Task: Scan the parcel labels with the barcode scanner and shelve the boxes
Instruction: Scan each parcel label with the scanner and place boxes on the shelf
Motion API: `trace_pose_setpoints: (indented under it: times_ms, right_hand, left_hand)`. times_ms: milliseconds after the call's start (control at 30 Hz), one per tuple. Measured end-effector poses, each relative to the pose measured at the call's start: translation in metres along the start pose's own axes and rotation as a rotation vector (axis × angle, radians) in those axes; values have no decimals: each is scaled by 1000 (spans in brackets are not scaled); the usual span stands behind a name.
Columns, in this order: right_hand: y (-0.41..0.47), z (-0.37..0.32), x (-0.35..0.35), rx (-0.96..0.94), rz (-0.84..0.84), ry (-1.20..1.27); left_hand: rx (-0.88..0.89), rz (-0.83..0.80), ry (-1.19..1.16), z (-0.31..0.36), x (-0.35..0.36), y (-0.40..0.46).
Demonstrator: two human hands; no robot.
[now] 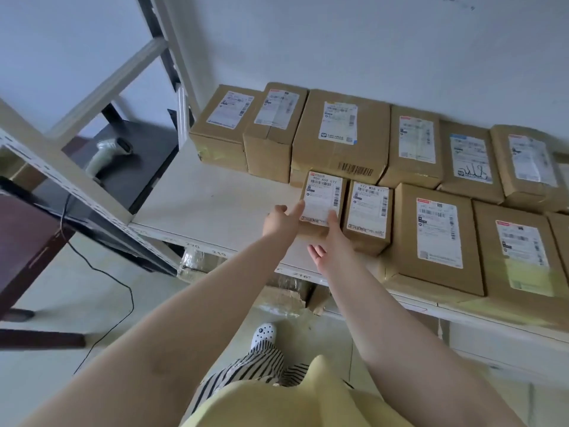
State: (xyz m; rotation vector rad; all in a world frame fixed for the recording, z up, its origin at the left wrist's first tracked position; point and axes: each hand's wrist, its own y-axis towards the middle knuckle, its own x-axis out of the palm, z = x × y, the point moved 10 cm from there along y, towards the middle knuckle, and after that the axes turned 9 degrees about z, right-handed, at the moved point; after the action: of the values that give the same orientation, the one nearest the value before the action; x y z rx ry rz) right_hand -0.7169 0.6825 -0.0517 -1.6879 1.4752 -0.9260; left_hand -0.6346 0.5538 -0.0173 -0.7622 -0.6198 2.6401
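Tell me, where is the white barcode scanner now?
In the head view, the white barcode scanner lies at the left on a dark table, beyond the white metal shelf frame, untouched by either hand.

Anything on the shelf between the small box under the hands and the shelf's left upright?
No. In the head view the white shelf is bare from the small box leftward to the upright. The barcode scanner lies beyond it, on the dark table.
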Motion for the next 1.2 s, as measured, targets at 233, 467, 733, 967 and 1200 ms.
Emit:
trace_pose_setpoints:
  times_ms: [233,467,733,967,1200]
  right_hand:
    - [-19,65,2,-33,-105,-321]
    - [-56,117,56,-51,-295,-397]
    - [-92,195,123,-82,-357,-598]
    - [-148,341,202,0,-422,-783]
    - [-219,456,293,-18,-514,-857]
  left_hand:
    - [-136,274,-149,-91,-91,-33]
    - [-329,354,-449,-165,-184,-42]
    - [-357,405,-561,-232,-277,-38]
    - [-437,478,-662,-315,-415,-9]
    - [-447,542,-774,-362,-547,24]
